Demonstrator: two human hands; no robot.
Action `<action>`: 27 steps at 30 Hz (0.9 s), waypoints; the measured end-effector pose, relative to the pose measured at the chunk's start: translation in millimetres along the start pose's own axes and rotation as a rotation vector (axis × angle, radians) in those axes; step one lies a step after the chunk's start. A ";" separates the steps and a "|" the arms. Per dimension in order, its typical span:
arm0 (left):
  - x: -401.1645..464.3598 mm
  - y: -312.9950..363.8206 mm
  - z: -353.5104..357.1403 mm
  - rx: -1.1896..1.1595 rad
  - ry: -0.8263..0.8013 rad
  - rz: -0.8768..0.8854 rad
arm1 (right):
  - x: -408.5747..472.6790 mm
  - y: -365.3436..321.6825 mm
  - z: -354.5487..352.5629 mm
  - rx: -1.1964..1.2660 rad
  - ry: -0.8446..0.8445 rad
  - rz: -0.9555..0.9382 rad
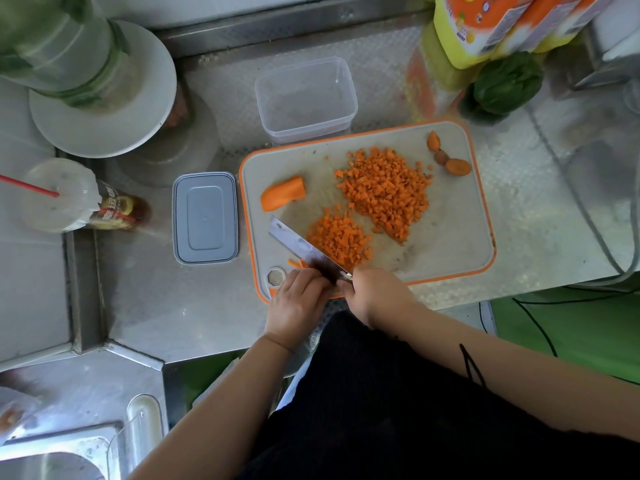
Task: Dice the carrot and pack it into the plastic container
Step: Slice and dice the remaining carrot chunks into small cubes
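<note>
An orange-rimmed cutting board [450,230] holds two heaps of diced carrot, a large one [388,192] and a smaller one [337,239]. An uncut carrot chunk [283,194] lies at the board's left, and carrot ends [457,166] lie at its far right corner. My right hand [375,294] grips the handle of a cleaver [301,245] whose blade lies across the board's near left part. My left hand [298,303] presses thin carrot strips [297,263] next to the blade. The clear plastic container [306,98] stands empty behind the board.
The container's grey lid [206,218] lies left of the board. A drink cup with a red straw [59,195], a white plate [104,91] under a jar, yellow bottles [485,32] and a green vegetable [505,83] crowd the steel counter. A sink [52,459] sits near left.
</note>
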State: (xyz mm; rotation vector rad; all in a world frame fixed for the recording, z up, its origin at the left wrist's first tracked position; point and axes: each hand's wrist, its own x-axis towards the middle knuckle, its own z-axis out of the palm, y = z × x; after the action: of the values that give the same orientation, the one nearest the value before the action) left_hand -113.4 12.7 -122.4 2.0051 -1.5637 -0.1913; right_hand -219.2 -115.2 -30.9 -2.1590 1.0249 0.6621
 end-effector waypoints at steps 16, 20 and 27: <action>-0.5 0.9 4.8 0.046 0.058 -0.076 | 9.3 -13.1 5.0 -0.064 0.062 -0.031; 6.3 7.3 5.9 0.123 0.060 -0.096 | 7.6 3.9 -0.3 -0.047 0.124 -0.003; 25.7 29.2 -0.9 0.145 0.110 -0.080 | 11.3 30.3 -30.4 0.239 0.162 0.083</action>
State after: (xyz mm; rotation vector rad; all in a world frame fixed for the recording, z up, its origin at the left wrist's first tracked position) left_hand -129.8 -14.9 -100.4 2.1532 -1.4670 0.0022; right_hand -232.3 -157.5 -28.6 -1.9935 1.2192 0.3836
